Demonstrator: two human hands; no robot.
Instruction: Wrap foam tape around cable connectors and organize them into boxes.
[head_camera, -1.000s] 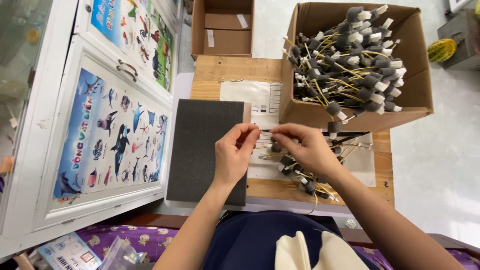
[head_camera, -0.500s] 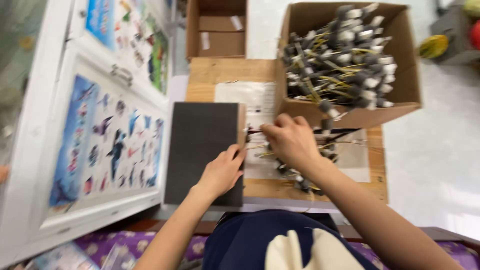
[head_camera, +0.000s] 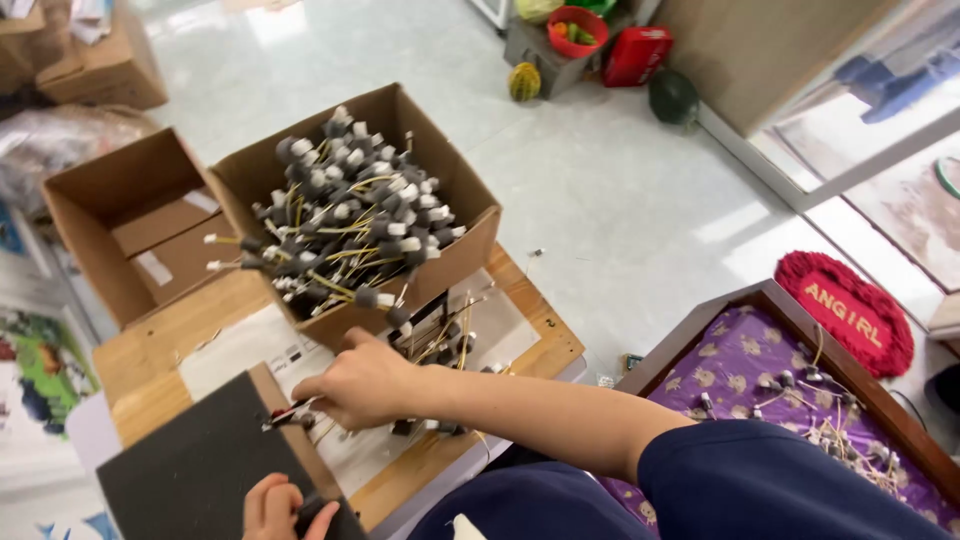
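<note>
A thin wire piece (head_camera: 290, 412) is pinched between the fingertips of the right hand (head_camera: 362, 385), at the upper edge of a dark board (head_camera: 190, 470). The piece lies nearly level, its long axis running left to right across the view, with the free tip pointing left over the board and the other end hidden inside the closed fingers. The left hand (head_camera: 285, 510) is curled over the near edge of the board at the bottom of the view and grips it there.

The board rests on a low wooden table (head_camera: 150, 355), over a sheet of white paper (head_camera: 245, 350). Just behind the right hand a small heap of wired plugs (head_camera: 440, 345) lies on the table, and behind that stands an open cardboard box (head_camera: 455, 215) heaped with the same grey-capped, yellow-wired pieces. A second open box (head_camera: 85, 215) sits to the left. More loose pieces are scattered on a purple cushion (head_camera: 740, 360) at the right.
</note>
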